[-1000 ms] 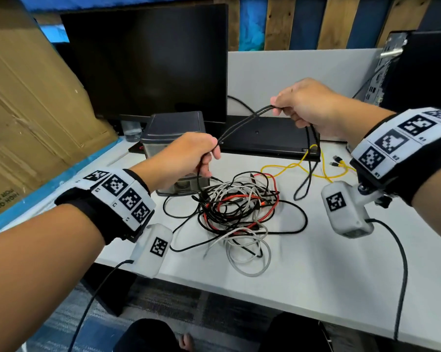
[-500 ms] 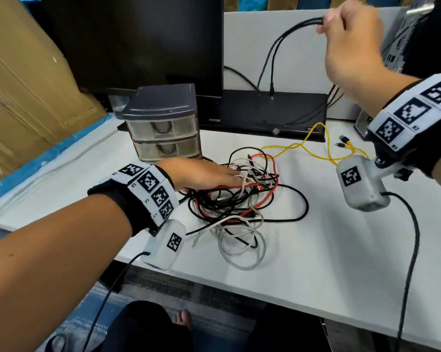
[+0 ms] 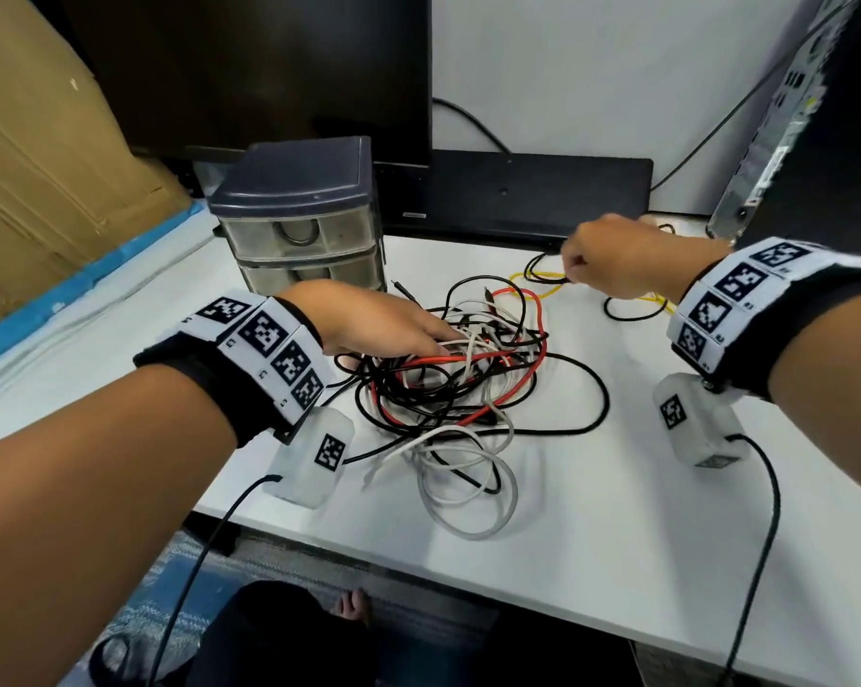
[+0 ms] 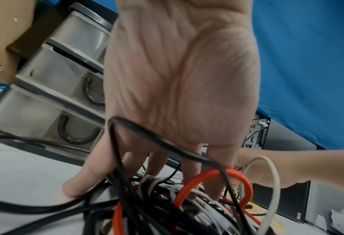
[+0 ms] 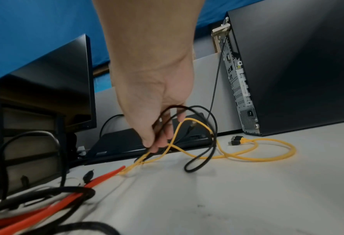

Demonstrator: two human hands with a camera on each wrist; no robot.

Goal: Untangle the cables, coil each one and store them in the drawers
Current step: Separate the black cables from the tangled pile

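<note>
A tangle of black, red and white cables [image 3: 468, 384] lies mid-table. My left hand [image 3: 393, 324] presses flat on its left side, fingers straight among the strands [image 4: 153, 165]. To the right, low over the table, my right hand [image 3: 574, 270] pinches a loose black cable [image 5: 203, 159] between thumb and fingers [image 5: 155, 143]. Its loops droop onto the table across a yellow cable [image 5: 247, 157] that lies apart from the pile. The small two-drawer unit [image 3: 299, 225] stands behind the left hand, both drawers closed.
A dark monitor [image 3: 250, 66] and a flat black device [image 3: 532, 190] line the back. A computer tower [image 3: 815, 116] stands at the right, cardboard [image 3: 32, 166] at the left. The white table's front edge [image 3: 468, 582] runs close below the pile.
My left hand let go of the black cable and dropped flat onto the tangle. My right hand lifted that cable high, then brought it down to the table by the yellow cable.
</note>
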